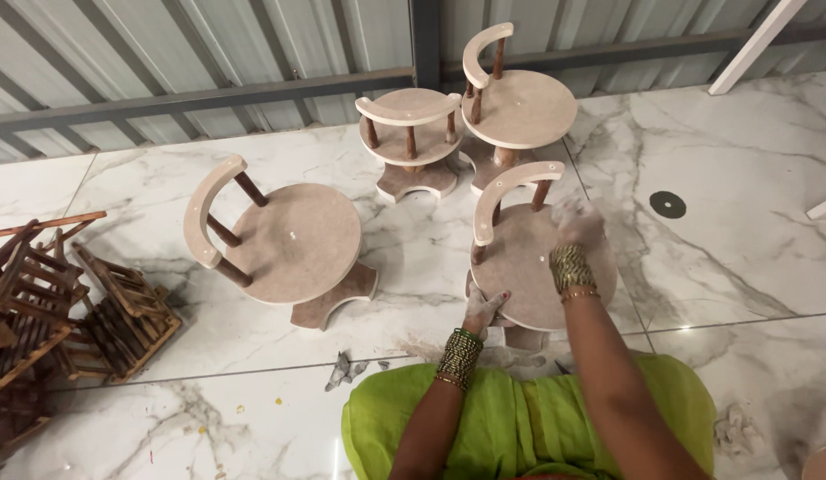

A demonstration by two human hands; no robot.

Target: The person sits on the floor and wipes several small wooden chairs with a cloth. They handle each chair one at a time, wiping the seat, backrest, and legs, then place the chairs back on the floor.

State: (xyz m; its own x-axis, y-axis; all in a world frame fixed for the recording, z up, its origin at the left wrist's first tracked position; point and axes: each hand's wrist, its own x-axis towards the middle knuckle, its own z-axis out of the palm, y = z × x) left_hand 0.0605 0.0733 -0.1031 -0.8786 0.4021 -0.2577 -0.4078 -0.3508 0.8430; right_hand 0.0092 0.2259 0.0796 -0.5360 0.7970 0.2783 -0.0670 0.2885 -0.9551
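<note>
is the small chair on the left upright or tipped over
Tipped: the left chair leans on the floor, round seat facing the camera, base edge showing beneath.

Both bare forearms reach fwd from bottom of frame, roughly parallel, angled up and slightly left. Left hand (pixel 481 309) w/ pale dust on skin, palm down, fingers bent and pressed together, low and close to body; stack of green and gold bangles round left wrist (pixel 458 357). Right hand (pixel 577 222) stretched further out than left, also dusty white, looks blurred so exact finger pose can't be told; fingers seem curled downward. Gold bangle stack round right wrist (pixel 570 269). Right elbow out of frame; left forearm shorter in view. Hands well apart, not touching each other.
</note>
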